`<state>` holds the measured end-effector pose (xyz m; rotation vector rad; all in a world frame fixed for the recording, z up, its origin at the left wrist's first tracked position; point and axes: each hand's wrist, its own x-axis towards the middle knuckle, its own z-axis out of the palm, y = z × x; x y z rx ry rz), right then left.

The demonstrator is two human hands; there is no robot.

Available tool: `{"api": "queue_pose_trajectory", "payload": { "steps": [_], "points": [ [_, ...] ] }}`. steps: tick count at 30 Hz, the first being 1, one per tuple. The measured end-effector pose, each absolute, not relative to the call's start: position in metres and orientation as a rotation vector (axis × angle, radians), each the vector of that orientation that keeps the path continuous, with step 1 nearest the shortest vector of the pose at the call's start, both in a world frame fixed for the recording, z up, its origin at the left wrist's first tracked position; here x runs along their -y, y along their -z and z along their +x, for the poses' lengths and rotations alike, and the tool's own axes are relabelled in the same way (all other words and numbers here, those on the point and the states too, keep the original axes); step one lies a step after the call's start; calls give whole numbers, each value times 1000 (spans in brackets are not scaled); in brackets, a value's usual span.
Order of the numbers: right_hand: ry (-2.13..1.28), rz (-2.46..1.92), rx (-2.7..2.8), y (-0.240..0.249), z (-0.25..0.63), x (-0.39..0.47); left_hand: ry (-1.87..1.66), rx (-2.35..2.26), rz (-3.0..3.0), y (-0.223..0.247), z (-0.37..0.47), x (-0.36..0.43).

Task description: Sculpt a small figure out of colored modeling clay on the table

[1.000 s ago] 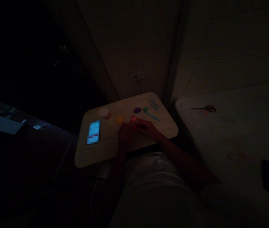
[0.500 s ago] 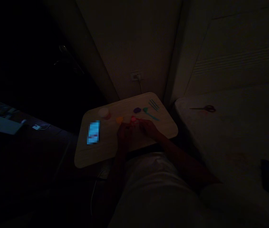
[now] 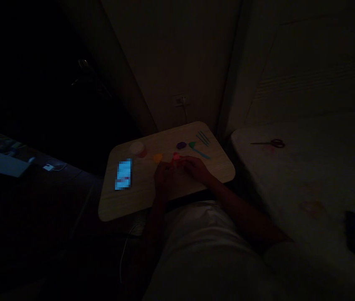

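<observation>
In the dim head view both hands meet over a small light wooden table (image 3: 140,192). A bright pink lump of modelling clay (image 3: 176,156) is between their fingertips. My left hand (image 3: 163,173) has its fingers closed at the lump's near left side. My right hand (image 3: 195,168) pinches it from the right. Just beyond lie an orange lump (image 3: 158,158), a purple lump (image 3: 181,145) and a green lump (image 3: 191,144), the green one touching the end of a blue stick-like tool (image 3: 201,154). Darkness hides the finer finger details.
A lit phone (image 3: 123,174) lies at the table's left, near a pale-lidded tub (image 3: 137,149). Several thin sticks (image 3: 203,138) sit at the far right corner. Scissors (image 3: 271,143) rest on a pale surface to the right. A plugged wall socket (image 3: 180,100) is behind the table.
The fingers have shifted slightly around the pink clay, and its visible shape looks a little different. Everything else on the table stays in place.
</observation>
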<state>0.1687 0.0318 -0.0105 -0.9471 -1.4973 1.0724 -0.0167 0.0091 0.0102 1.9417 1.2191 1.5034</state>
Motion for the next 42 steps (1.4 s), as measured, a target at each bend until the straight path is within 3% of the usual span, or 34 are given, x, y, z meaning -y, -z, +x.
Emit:
{"api": "queue_pose_trajectory", "payload": {
  "steps": [42],
  "points": [
    [-1037,-952,1478,7,170,-30,-1505,-1214,1894,-9,-15,-11]
  ]
}}
